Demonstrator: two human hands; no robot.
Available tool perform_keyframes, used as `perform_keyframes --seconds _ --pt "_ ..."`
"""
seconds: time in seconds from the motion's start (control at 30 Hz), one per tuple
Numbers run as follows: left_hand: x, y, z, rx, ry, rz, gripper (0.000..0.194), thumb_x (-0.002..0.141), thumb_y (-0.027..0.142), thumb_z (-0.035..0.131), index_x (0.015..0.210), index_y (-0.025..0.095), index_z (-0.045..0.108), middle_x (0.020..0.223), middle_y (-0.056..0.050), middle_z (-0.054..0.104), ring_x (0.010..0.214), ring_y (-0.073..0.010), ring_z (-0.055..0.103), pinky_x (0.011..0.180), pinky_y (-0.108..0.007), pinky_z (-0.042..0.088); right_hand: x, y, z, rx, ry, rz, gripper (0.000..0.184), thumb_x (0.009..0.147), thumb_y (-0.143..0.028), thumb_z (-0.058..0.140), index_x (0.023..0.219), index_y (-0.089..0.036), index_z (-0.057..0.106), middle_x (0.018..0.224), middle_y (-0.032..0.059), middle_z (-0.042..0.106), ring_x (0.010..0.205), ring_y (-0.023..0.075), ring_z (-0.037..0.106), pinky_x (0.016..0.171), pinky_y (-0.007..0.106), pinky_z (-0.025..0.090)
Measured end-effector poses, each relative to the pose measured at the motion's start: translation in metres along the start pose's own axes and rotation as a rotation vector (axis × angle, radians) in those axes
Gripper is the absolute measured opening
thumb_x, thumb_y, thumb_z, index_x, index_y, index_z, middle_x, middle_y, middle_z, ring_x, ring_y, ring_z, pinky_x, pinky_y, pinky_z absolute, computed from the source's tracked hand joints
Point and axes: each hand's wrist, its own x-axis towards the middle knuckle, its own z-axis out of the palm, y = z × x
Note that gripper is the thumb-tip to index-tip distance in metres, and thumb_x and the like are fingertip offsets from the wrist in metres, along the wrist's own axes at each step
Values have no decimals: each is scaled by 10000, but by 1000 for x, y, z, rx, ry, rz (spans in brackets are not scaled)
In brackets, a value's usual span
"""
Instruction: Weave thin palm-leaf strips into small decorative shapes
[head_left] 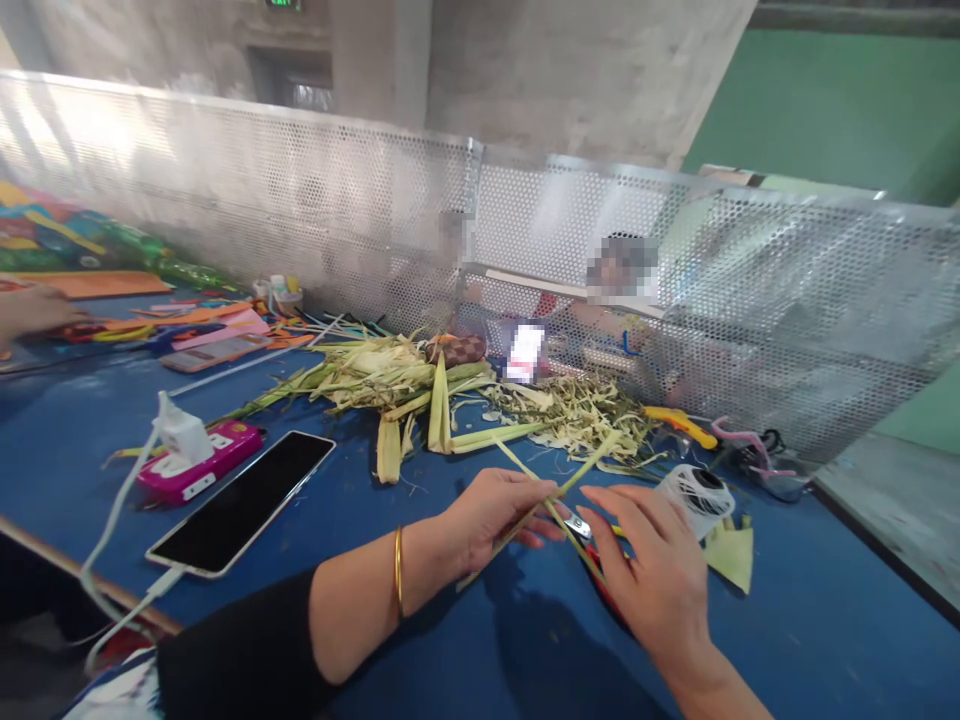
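My left hand (491,515), with a gold bangle on the wrist, pinches thin pale-green palm leaf strips (555,495) that cross each other just above the blue table (420,640). My right hand (652,570) holds the other side of the crossed strips, fingers curled round them. Under the right hand lies a tool with a red handle and metal part (581,527), partly hidden.
A heap of leaf strips and trimmings (450,385) lies behind the hands. A phone (240,500) on a cable, a pink power strip (199,460), a small white fan (697,490) and a perforated metal screen (525,240) surround them. Another person's hand (34,310) is far left.
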Motion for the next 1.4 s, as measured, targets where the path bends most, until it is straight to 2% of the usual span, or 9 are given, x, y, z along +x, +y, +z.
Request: perform_keyframes --seconds 0.23,0.47,0.63,0.8,0.93,1.1,1.23,1.33,1.4 --pt "4 1 -3 -58 28 -36 183 772 267 656 840 101 689 961 -119 713 639 -118 670 472 -165 456 -5 3 10 2 -257 147 246 916 -371 478 965 -189 635 856 66 676 792 213 619 738 349 435" --pt "4 -2 -2 -45 98 0 151 777 250 663 828 109 684 948 -108 716 599 -90 642 468 -156 433 -7 3 14 153 -440 187 217 933 -297 427 866 -224 620 817 29 718 715 185 640 767 340 445" --pt "5 -6 1 11 145 79 131 778 226 650 758 98 672 836 -93 720 533 -76 613 445 -162 381 -6 -1 14 156 -445 165 233 936 -243 417 792 -215 599 749 17 698 686 168 626 795 333 419" --pt "6 -8 1 4 185 70 144 789 235 638 724 108 663 846 -91 721 522 -67 598 440 -162 371 -7 -1 16 161 -445 168 220 932 -235 429 785 -210 590 750 18 687 689 163 616 771 317 414" --pt "5 -6 1 -16 139 40 170 803 272 623 764 116 678 882 -94 717 573 -86 627 464 -170 406 -8 0 16 164 -451 204 200 928 -236 439 793 -212 584 759 17 677 730 175 608 754 308 412" --pt "6 -9 3 67 165 114 41 733 134 655 705 105 656 703 -46 686 489 -62 574 454 -163 398 -7 -4 15 220 -494 233 225 914 -218 444 710 -215 539 647 -10 631 659 163 573 691 284 408" --pt "9 -11 2 113 194 184 155 779 186 612 643 112 624 652 -38 670 433 -53 525 434 -175 394 -3 -9 13 326 -547 241 258 911 -217 450 660 -216 511 610 -26 614 644 152 566 669 266 413" --pt "9 -8 0 144 177 179 111 758 195 626 682 115 638 686 -39 683 419 -51 519 417 -175 381 -2 -9 9 311 -481 240 219 915 -264 467 732 -219 579 678 -11 648 669 157 584 670 275 419" --pt "7 -5 0 188 141 175 79 740 192 630 721 118 652 702 -36 689 426 -54 534 420 -173 386 -1 -7 6 249 -342 240 186 911 -314 486 844 -213 627 781 22 673 740 174 600 704 295 423"
